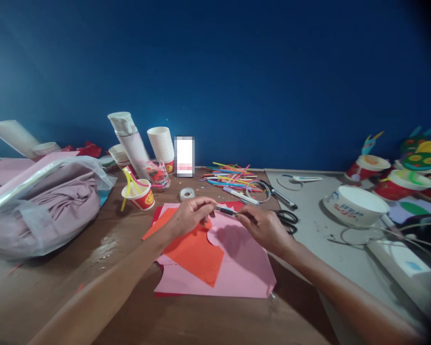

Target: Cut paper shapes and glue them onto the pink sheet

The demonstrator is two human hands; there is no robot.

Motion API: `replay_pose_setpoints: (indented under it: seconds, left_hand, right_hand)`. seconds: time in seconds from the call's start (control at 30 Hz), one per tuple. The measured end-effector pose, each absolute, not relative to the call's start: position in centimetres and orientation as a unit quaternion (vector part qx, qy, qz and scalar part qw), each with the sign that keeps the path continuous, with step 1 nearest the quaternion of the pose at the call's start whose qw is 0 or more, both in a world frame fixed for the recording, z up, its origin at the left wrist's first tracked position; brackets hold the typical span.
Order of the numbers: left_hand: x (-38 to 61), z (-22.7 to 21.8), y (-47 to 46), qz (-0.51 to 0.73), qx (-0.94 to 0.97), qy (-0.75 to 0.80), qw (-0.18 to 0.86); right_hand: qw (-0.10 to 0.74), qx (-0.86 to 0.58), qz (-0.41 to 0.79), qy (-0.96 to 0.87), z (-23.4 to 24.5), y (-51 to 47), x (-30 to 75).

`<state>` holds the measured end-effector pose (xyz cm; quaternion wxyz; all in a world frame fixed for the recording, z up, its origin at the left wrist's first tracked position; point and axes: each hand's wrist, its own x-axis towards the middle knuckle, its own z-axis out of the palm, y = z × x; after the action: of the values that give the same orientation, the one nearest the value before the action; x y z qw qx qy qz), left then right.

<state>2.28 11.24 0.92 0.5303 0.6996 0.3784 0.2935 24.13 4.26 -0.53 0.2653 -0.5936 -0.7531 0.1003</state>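
A slim dark pen [225, 211] spans the gap between my two hands, above the papers. My left hand [193, 214] pinches one end of it, and my right hand [264, 224] grips the other end. Whether the pen is capped I cannot tell. Beneath the hands lies an orange paper sheet [197, 256] with a curved notch cut from its edge. It rests on larger pink paper [246, 273], with red paper showing at the edges. Black-handled scissors [289, 220] lie just beyond my right hand, their blades hidden.
A roll of clear tape [187, 193], a red-and-white paper cup [138, 195] and a pile of colourful straws [230, 176] stand behind the papers. A plastic bag with pink cloth [53, 211] bulges at left. A white tub [357, 206] and decorated cups [402, 184] are at right.
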Motion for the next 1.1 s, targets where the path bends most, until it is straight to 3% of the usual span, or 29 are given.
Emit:
replay_pose_setpoints:
  seconds: [0.17, 0.37, 0.67, 1.1]
  left_hand:
    - [-1.6, 1.3, 9.9, 0.318, 0.644, 0.488, 0.496]
    - [-2.8, 0.5, 6.1, 0.314, 0.583, 0.481, 0.575]
    - [-5.8, -1.1, 2.3, 0.303, 0.422, 0.484, 0.704]
    - [-7.4, -1.1, -2.9, 0.332, 0.168, 0.393, 0.841]
  right_hand:
    - [0.217, -0.648, 0.068, -0.727, -1.7, 6.8, 24.5]
    - [0.214, -0.623, 0.012, -0.753, -2.4, 9.3, 23.6]
    - [0.171, -0.586, -0.038, -0.792, -2.6, 5.5, 23.9]
    - [0.123, -0.592, 0.129, -0.786, -0.3, 4.5, 19.2]
